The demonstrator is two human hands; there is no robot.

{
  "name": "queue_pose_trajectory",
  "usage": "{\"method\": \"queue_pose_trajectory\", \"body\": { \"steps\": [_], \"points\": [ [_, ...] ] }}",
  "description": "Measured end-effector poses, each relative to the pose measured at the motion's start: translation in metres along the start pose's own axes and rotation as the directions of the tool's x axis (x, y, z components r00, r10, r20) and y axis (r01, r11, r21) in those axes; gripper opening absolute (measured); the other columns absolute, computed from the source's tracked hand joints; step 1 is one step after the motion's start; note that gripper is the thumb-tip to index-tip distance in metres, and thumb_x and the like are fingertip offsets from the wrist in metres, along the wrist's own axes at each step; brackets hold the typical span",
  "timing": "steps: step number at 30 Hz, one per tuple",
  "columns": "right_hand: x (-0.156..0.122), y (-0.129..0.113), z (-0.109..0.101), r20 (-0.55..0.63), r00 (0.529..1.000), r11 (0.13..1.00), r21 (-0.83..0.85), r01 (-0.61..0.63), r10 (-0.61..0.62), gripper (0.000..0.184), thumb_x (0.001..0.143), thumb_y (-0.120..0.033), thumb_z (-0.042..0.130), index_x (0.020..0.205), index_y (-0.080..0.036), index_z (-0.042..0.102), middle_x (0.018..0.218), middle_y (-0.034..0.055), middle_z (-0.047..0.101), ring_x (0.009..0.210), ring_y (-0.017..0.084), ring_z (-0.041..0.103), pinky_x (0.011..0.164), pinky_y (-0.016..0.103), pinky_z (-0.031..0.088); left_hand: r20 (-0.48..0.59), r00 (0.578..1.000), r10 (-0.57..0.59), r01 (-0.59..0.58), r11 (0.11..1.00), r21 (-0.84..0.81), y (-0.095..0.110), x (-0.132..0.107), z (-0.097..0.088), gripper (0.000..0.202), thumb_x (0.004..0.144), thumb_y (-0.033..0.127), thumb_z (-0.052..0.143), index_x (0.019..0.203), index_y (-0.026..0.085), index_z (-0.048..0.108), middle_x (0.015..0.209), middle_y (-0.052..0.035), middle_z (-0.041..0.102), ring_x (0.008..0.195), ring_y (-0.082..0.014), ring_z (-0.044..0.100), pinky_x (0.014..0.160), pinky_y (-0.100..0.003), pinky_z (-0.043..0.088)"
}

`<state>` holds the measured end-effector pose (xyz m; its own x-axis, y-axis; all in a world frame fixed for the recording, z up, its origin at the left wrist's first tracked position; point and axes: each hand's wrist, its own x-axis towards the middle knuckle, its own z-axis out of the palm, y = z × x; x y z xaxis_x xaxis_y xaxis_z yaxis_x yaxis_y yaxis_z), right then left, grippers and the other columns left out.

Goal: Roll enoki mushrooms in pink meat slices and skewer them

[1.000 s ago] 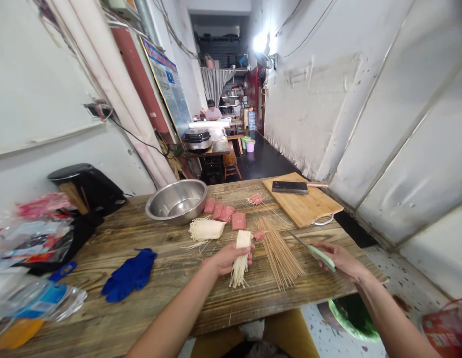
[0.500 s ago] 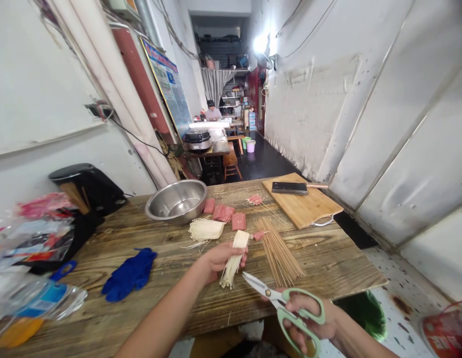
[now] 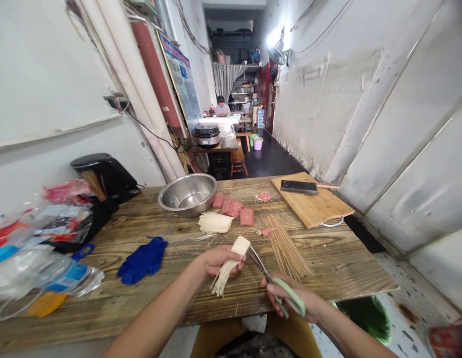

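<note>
My left hand (image 3: pixel 224 260) is closed round a bundle of enoki mushrooms (image 3: pixel 239 245), its cut base pointing up and away, the thin stems hanging toward me. In my right hand (image 3: pixel 286 297) are scissors with pale green handles (image 3: pixel 295 298); their blades reach up to the right side of the bundle's base. Another enoki bunch (image 3: pixel 216 223) lies on the table beyond my left hand, beside square pink meat slices (image 3: pixel 247 217). Wooden skewers (image 3: pixel 286 248) are spread to the right. Rolled pink pieces on skewers (image 3: pixel 263 197) lie near them.
A steel bowl (image 3: pixel 188 195) stands at the back of the wooden table (image 3: pixel 171 303). A cleaver (image 3: pixel 298 187) rests on a cutting board (image 3: pixel 316 204) at right. Blue gloves (image 3: pixel 142 259), a plastic bottle (image 3: pixel 72 277) and bags are at left. A person (image 3: pixel 222 107) sits far back.
The scissors have turned and moved up, so their blades now meet the bundle's base. My left hand still holds the enoki, now tilted a little more. The whole view has shifted slightly.
</note>
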<state>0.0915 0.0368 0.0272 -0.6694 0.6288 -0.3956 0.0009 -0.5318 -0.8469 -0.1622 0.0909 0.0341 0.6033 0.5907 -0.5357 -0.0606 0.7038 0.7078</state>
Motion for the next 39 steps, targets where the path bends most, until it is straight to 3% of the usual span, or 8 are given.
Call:
{"method": "queue_pose_trajectory", "body": {
  "steps": [4, 7, 12, 16, 22, 28, 39],
  "points": [
    [0.006, -0.008, 0.004, -0.044, 0.998, 0.960, -0.277, 0.036, -0.050, 0.050, 0.070, -0.061, 0.068, 0.090, -0.017, 0.053, 0.055, -0.0088, 0.043, 0.042, 0.005, 0.039, 0.040, 0.017, 0.033, 0.094, 0.996, -0.013, 0.013, 1.000, 0.005, 0.000, -0.001, 0.005, 0.036, 0.062, 0.030, 0.083, 0.075, 0.011, 0.056, 0.061, -0.0013, 0.059, 0.045, -0.0070, 0.049, 0.045, -0.020, 0.031],
    [0.008, -0.015, 0.006, -0.072, 0.997, 0.933, -0.361, 0.012, -0.041, 0.052, 0.069, -0.064, 0.067, 0.089, -0.018, 0.053, 0.056, -0.0087, 0.042, 0.043, 0.005, 0.038, 0.040, 0.018, 0.033, 0.144, 0.989, -0.033, 0.031, 0.999, 0.018, 0.000, -0.001, 0.009, 0.037, 0.061, 0.032, 0.084, 0.074, 0.011, 0.056, 0.061, -0.0017, 0.060, 0.045, -0.0070, 0.048, 0.046, -0.020, 0.030],
    [0.004, -0.022, 0.003, -0.065, 0.993, 0.889, -0.454, 0.063, -0.103, 0.043, 0.071, -0.055, 0.070, 0.086, -0.017, 0.058, 0.057, -0.0071, 0.045, 0.048, 0.006, 0.040, 0.046, 0.019, 0.033, 0.239, 0.966, -0.097, 0.082, 0.994, 0.073, -0.001, 0.002, 0.014, 0.037, 0.062, 0.034, 0.083, 0.077, 0.011, 0.057, 0.060, -0.0003, 0.057, 0.046, -0.0074, 0.046, 0.048, -0.022, 0.032],
    [0.001, -0.019, -0.002, -0.035, 0.996, 0.884, -0.464, 0.059, -0.085, 0.041, 0.073, -0.056, 0.068, 0.083, -0.017, 0.058, 0.054, -0.0071, 0.046, 0.045, 0.005, 0.040, 0.043, 0.018, 0.031, 0.299, 0.942, -0.152, 0.130, 0.987, 0.091, -0.002, 0.005, 0.013, 0.036, 0.064, 0.033, 0.083, 0.076, 0.012, 0.057, 0.057, 0.0000, 0.054, 0.045, -0.0070, 0.042, 0.048, -0.023, 0.030],
    [0.000, -0.002, 0.000, -0.102, 0.993, 0.932, -0.361, 0.021, -0.061, 0.049, 0.071, -0.064, 0.064, 0.084, -0.018, 0.054, 0.048, -0.0089, 0.044, 0.037, 0.006, 0.040, 0.034, 0.017, 0.032, 0.387, 0.902, -0.192, 0.198, 0.980, 0.025, -0.004, 0.013, 0.014, 0.031, 0.069, 0.029, 0.079, 0.077, 0.013, 0.054, 0.058, 0.0016, 0.050, 0.044, -0.0055, 0.036, 0.050, -0.021, 0.026],
    [-0.005, 0.002, 0.005, -0.153, 0.987, 0.951, -0.308, 0.001, -0.050, 0.047, 0.068, -0.062, 0.068, 0.078, -0.018, 0.051, 0.046, -0.0099, 0.042, 0.033, 0.006, 0.039, 0.030, 0.017, 0.031, 0.407, 0.879, -0.250, 0.255, 0.966, 0.042, -0.003, 0.019, 0.015, 0.027, 0.071, 0.029, 0.077, 0.076, 0.014, 0.055, 0.057, 0.0020, 0.048, 0.044, -0.0053, 0.030, 0.050, -0.022, 0.026],
    [-0.006, 0.003, 0.001, -0.191, 0.981, 0.917, -0.387, -0.097, 0.023, 0.049, 0.065, -0.064, 0.067, 0.069, -0.018, 0.051, 0.037, -0.0092, 0.041, 0.029, 0.007, 0.039, 0.029, 0.017, 0.028, 0.469, 0.795, -0.384, 0.372, 0.920, 0.123, -0.007, 0.029, 0.002, 0.026, 0.070, 0.027, 0.078, 0.075, 0.014, 0.056, 0.057, 0.0007, 0.047, 0.043, -0.0060, 0.031, 0.048, -0.022, 0.028]
  ]
}}
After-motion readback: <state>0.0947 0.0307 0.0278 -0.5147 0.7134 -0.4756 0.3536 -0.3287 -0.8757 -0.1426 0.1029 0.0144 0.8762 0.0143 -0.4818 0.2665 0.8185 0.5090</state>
